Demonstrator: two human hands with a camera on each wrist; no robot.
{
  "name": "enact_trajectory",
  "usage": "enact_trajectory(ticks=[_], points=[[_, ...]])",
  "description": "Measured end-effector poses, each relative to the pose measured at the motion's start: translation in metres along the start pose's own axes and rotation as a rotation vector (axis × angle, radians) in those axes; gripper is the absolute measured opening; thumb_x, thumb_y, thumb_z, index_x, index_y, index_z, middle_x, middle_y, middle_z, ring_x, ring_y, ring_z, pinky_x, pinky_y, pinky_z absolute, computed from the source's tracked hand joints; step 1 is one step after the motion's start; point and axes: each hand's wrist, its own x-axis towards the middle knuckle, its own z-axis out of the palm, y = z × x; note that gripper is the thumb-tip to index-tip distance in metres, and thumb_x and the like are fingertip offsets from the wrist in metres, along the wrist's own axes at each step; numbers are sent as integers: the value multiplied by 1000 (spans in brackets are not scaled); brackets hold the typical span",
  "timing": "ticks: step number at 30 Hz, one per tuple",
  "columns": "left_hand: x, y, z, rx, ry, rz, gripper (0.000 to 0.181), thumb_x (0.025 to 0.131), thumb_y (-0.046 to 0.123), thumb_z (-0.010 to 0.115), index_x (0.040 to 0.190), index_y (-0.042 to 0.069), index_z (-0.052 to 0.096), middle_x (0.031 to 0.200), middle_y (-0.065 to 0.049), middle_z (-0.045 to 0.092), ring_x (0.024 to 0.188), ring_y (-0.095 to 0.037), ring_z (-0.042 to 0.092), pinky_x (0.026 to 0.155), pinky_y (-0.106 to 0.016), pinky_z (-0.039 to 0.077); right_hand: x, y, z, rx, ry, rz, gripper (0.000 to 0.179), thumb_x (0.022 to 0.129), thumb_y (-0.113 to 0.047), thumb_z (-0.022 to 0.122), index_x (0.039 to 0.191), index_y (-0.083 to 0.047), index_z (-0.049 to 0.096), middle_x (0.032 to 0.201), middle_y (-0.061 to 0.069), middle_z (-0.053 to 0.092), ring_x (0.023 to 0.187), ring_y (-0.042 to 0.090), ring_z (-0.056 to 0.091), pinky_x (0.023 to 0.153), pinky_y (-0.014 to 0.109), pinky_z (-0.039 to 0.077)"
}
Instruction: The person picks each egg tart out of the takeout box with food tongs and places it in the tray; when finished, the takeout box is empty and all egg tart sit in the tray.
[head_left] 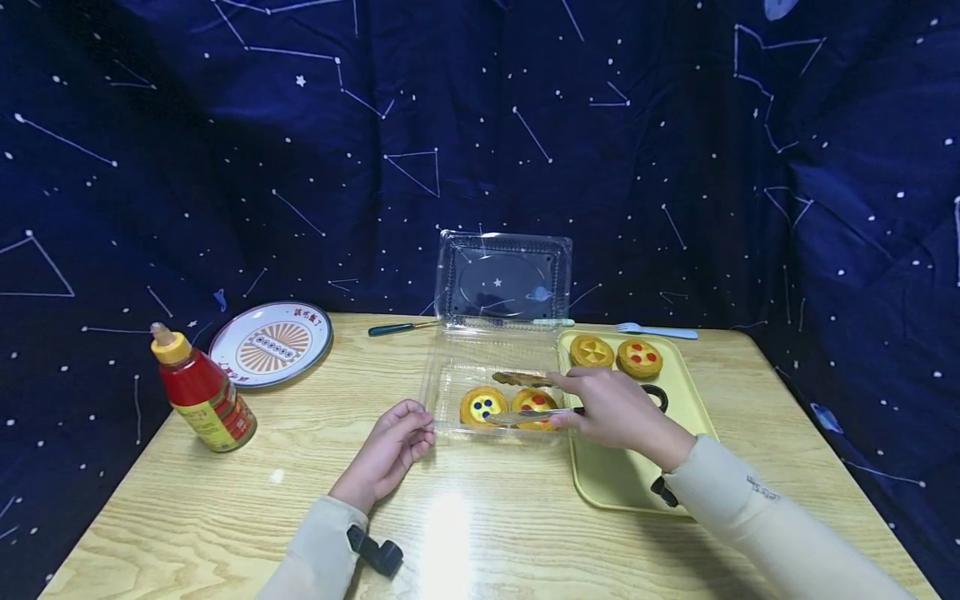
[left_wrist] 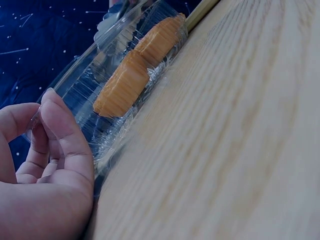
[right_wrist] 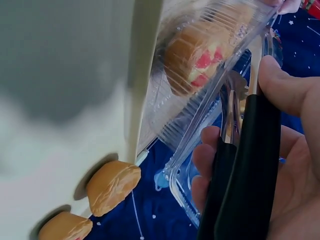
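At one corner, our left hand (head_left: 390,450) pinches the box (head_left: 450,383), likely steadying it; our right hand (head_left: 618,417) grips tongs (right_wrist: 247,170).

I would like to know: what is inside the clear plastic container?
The clear plastic container holds a blue-dotted tart and, beside it, a red-dotted tart. In the head view, the tongs cover part of both tarts; what lies beneath them cannot be seen.
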Motion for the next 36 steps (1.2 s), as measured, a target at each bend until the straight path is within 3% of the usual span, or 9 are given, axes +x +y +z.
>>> enact_trajectory(ticks=[5, 18, 27, 36], points=[[0, -1, -1, -1, -1, 0, 7, 97, 7, 56, 92, 10, 53, 85, -2, 58, 72, -10, 60, 61, -17, 50, 7, -6, 3, -28, -20, -40, 64, 81, -46, 79, 133, -13, 63, 105, 5, 68, 88, 24, 66, 71, 43, 54], [1, -1, -1, 11, -6, 3, 7, 98, 7, 56, 92, 10, 53, 86, -2, 57, 73, -10, 60, 62, -18, 49, 14, -10, 7, -18, -31, -21, 67, 81, -48, 78, 134, -11, 61, 112, 10, 68, 93, 27, 66, 73, 45, 55], [1, -1, -2, 14, -13, 3, 7, 98, 7, 56, 91, 9, 53, 86, -2, 57, 73, -10, 60, 62, -17, 50, 23, -17, 10, -61, -60, -28, 66, 80, -50, 78, 131, -11, 64, 99, 3, 67, 79, 21, 62, 63, 40, 51], [2, -3, -2, 16, 3, 9, 8, 97, 7, 56, 91, 9, 54, 84, -2, 58, 72, -10, 60, 61, -17, 50, 26, -22, 13, -67, -82, -25, 59, 81, -48, 78, 128, -13, 66, 97, 2, 67, 80, 21, 64, 64, 41, 52]])
